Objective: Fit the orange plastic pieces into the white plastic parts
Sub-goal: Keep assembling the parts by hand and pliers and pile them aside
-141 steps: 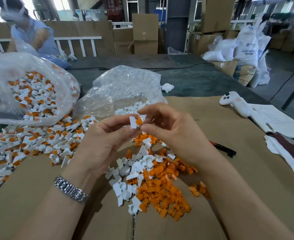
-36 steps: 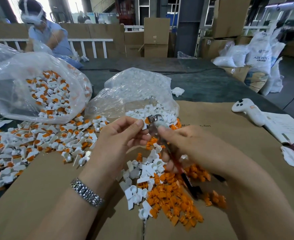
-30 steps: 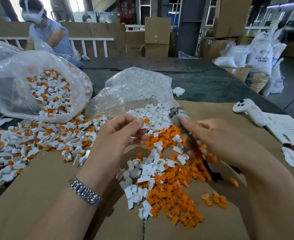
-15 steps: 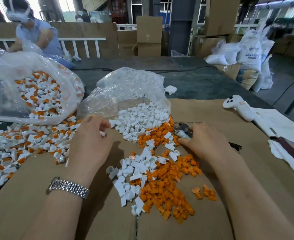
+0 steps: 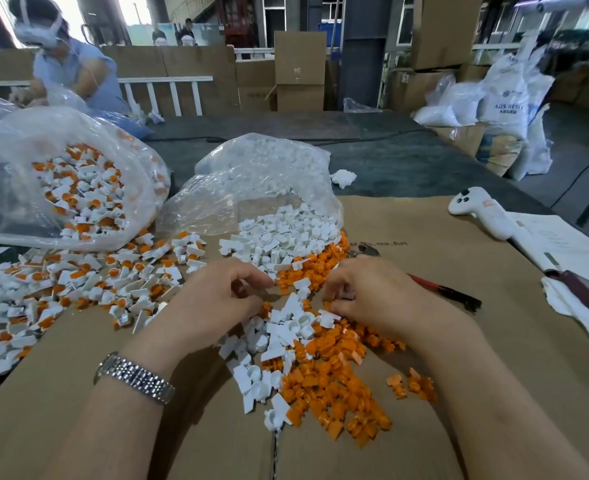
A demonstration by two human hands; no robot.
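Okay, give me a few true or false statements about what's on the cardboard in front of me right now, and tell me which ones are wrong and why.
1. A watch is on the left wrist. True.
2. The right hand is lifting the pliers off the cardboard. False: the pliers lie on the cardboard beyond that hand.
3. Loose orange pieces lie mixed beside white parts between the arms. True.
4. The clear bag at far left holds only white parts. False: it holds white parts with orange in them.
5. A white controller lies at right. True.
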